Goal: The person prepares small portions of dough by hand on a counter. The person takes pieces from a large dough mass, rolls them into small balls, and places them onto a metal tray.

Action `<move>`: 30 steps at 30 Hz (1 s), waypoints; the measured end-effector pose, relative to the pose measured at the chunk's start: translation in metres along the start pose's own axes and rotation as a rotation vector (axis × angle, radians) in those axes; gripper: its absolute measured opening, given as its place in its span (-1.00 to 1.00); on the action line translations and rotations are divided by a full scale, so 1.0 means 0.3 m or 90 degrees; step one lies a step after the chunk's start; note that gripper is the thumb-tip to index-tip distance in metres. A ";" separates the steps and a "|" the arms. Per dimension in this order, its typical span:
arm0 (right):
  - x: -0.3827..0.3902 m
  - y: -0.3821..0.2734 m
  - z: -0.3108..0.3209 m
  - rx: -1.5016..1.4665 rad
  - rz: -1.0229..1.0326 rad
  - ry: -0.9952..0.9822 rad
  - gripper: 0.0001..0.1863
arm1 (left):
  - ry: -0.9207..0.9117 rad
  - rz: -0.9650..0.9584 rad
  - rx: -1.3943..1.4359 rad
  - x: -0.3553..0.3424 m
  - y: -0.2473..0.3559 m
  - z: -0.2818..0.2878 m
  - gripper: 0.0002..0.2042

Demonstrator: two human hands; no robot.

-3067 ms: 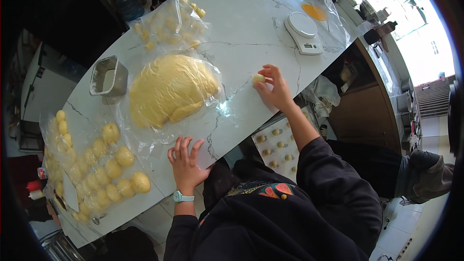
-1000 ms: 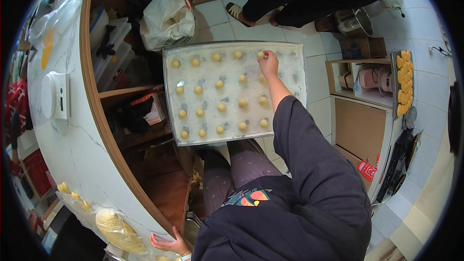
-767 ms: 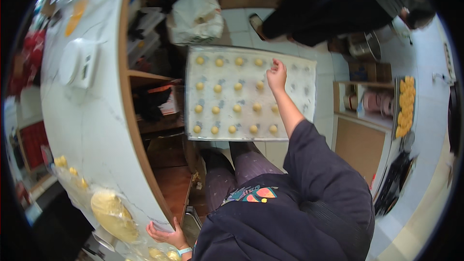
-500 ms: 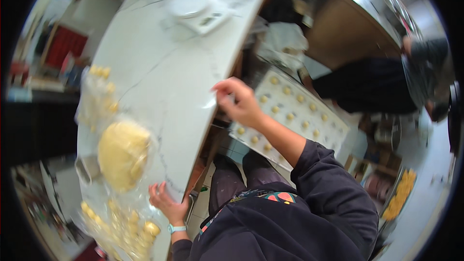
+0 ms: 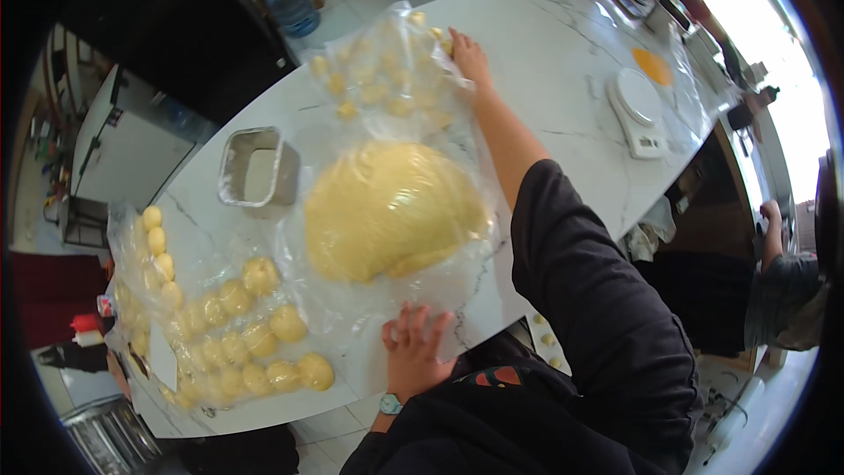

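Small rounded yellow dough lump [image 5: 447,47] lay at right hand [image 5: 466,54]; grip indeterminable. Left hand [image 5: 417,354] splayed, empty, on white grey-veined tabletop [image 5: 545,62]. Light pinch judged best.

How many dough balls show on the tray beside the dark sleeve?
3, slanting down the tray beside the sleeve: upper ball, middle ball, lower ball. The sleeve may hide more.

Baking kitchen: large dough mound [image 5: 391,211], dough balls [image 5: 287,324], digital scale [image 5: 637,110], metal tin [image 5: 286,171].
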State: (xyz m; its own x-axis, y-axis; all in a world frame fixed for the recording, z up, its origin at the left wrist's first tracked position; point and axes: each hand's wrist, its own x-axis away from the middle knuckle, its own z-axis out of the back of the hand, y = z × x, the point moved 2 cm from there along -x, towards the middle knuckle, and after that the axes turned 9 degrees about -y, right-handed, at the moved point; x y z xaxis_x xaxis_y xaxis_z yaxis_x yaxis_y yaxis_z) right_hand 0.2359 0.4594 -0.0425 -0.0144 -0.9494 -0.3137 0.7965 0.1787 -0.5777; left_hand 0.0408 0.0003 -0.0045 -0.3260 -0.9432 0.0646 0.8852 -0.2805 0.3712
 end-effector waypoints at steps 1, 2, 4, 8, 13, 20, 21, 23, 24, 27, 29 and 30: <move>-0.046 0.006 -0.007 0.026 0.027 -0.014 -0.46 | 0.014 -0.008 0.012 0.002 -0.004 -0.001 -0.27; -0.070 -0.014 -0.019 0.050 0.054 -0.030 -0.47 | 0.019 0.005 0.009 0.006 -0.012 -0.001 -0.27; -0.077 -0.032 -0.028 0.061 0.071 -0.071 -0.51 | -0.007 -0.005 0.017 0.013 -0.018 0.003 -0.27; -0.104 -0.010 0.005 -0.006 0.046 -0.023 -0.64 | -0.043 -0.021 0.016 0.004 -0.018 0.023 -0.24; 0.048 -0.021 0.102 -0.439 -0.109 0.233 -0.67 | -0.018 0.000 0.031 0.001 -0.014 0.022 -0.18; 0.608 0.001 0.343 -0.523 -0.212 -0.008 -0.65 | -0.018 -0.027 0.017 -0.013 -0.007 0.032 -0.24; 0.685 -0.013 0.401 -0.302 -0.210 -0.113 -0.62 | 0.004 -0.038 0.006 -0.018 -0.003 0.032 -0.24; 0.773 -0.067 0.519 -0.208 -0.217 -0.172 -0.60 | 0.026 -0.051 0.001 -0.021 -0.005 0.027 -0.23; 0.817 -0.070 0.540 -0.163 -0.221 -0.205 -0.58 | 0.037 -0.045 0.001 -0.018 -0.010 0.022 -0.23; 0.934 -0.056 0.589 -0.177 -0.156 -0.136 -0.59 | 0.037 -0.033 -0.004 -0.005 -0.001 0.022 -0.22; 1.002 0.009 0.584 -0.121 -0.021 -0.196 -0.61 | 0.056 -0.059 -0.007 -0.012 0.002 0.027 -0.22; 0.991 0.063 0.589 -0.057 0.038 -0.167 -0.64 | 0.059 -0.064 -0.013 -0.021 0.000 0.038 -0.22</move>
State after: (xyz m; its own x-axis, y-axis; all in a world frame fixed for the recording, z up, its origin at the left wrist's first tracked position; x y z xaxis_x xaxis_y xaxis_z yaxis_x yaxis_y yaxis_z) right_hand 0.3536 0.1349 -0.0135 0.1973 -0.9688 -0.1501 0.7342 0.2475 -0.6322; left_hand 0.0390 0.0083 0.0056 -0.3825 -0.9221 -0.0584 0.8563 -0.3775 0.3524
